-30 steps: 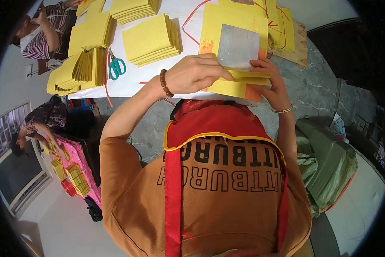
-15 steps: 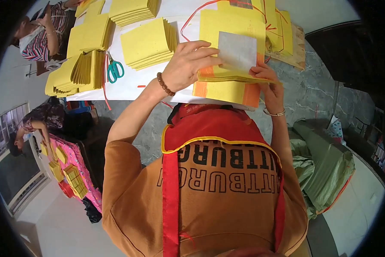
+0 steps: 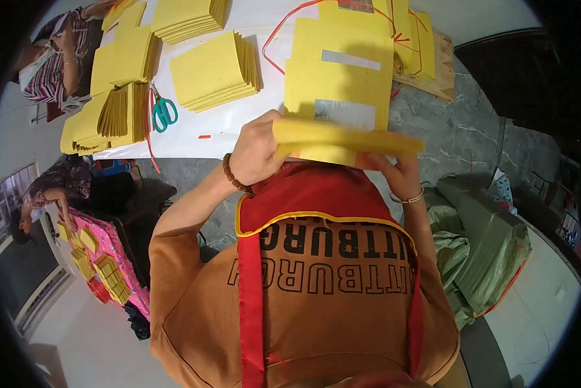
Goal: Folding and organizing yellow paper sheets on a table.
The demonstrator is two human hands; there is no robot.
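My left hand (image 3: 257,152), with a beaded bracelet at the wrist, is closed on one end of a wad of yellow paper sheets (image 3: 332,138) at the table's near edge. My right hand (image 3: 400,173) grips the other end, its fingers partly behind the paper. The wad is smeared by motion and stands roughly on edge, facing me. Just beyond it lie overlapping yellow sheets (image 3: 303,83), with a silver patch (image 3: 352,114) showing on the nearest one.
Green-handled scissors (image 3: 165,114) lie left of my hands, beside a fanned yellow paper stack (image 3: 209,70). More stacks (image 3: 123,61) stand further left. Red string (image 3: 269,46) loops at the back. Tied yellow bundles (image 3: 421,42) rest on a wooden board at right. Two other people are at left.
Both hands have lifted the near edge of the paper wad and tilted it up toward me. My left hand has come off the top sheet and closed on the wad's left end.
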